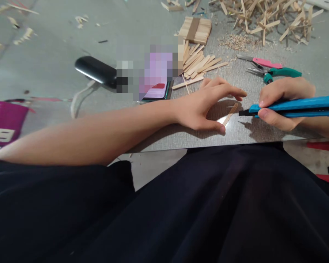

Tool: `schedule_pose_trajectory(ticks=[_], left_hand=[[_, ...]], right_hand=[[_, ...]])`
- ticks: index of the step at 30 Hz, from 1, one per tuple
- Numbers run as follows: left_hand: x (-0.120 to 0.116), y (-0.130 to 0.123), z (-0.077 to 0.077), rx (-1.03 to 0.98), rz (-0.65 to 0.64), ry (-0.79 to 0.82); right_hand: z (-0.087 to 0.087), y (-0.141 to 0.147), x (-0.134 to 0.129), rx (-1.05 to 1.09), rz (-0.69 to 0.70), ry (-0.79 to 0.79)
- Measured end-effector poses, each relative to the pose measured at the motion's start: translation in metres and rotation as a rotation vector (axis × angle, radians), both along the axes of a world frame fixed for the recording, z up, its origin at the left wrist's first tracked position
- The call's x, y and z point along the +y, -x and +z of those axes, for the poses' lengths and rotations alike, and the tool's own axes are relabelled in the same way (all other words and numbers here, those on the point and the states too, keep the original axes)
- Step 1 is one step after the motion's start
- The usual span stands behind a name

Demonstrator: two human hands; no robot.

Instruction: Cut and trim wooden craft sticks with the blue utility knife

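Observation:
My right hand (pixel 286 100) is closed around a blue box cutter (pixel 304 105), whose dark tip points left above the board. Left of that tip lies a single wooden craft stick (pixel 231 114), slanted on the grey board (pixel 159 142). My left hand (pixel 205 104) is spread around the stick, fingers apart, the thumb close to its lower end; whether the thumb touches it I cannot tell. Behind my left hand is a loose fan of craft sticks (pixel 199 64).
A banded bundle of sticks (pixel 195 30) and a heap of joined sticks (pixel 265 18) lie at the back, near wood crumbs (pixel 237 42). Green-handled pliers (pixel 283 72) and a pink-handled tool (pixel 267 63) rest behind my right hand. A phone (pixel 156 91) and black case (pixel 95 71) are left.

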State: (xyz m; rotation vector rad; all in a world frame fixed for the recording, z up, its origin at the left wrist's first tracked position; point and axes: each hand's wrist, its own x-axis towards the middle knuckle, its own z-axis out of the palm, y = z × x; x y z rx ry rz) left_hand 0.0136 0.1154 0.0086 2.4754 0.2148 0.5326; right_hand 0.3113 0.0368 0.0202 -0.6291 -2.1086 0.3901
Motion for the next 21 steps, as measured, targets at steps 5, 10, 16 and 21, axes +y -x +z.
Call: schedule_pose_trajectory(ticks=[5, 10, 16, 21], left_hand=[[-0.006, -0.003, -0.001, 0.052, 0.059, 0.031], [-0.014, -0.005, 0.001, 0.064, 0.114, 0.029], [-0.015, -0.005, 0.001, 0.076, 0.141, 0.026], [-0.015, -0.006, 0.003, 0.099, 0.140, 0.061]], right_hand=[[0.003, 0.001, -0.006, -0.099, -0.092, 0.053], [0.002, 0.011, -0.008, -0.078, -0.124, -0.008], [0.000, 0.018, -0.007, -0.150, -0.158, 0.028], [0.002, 0.021, -0.009, -0.115, -0.165, -0.033]])
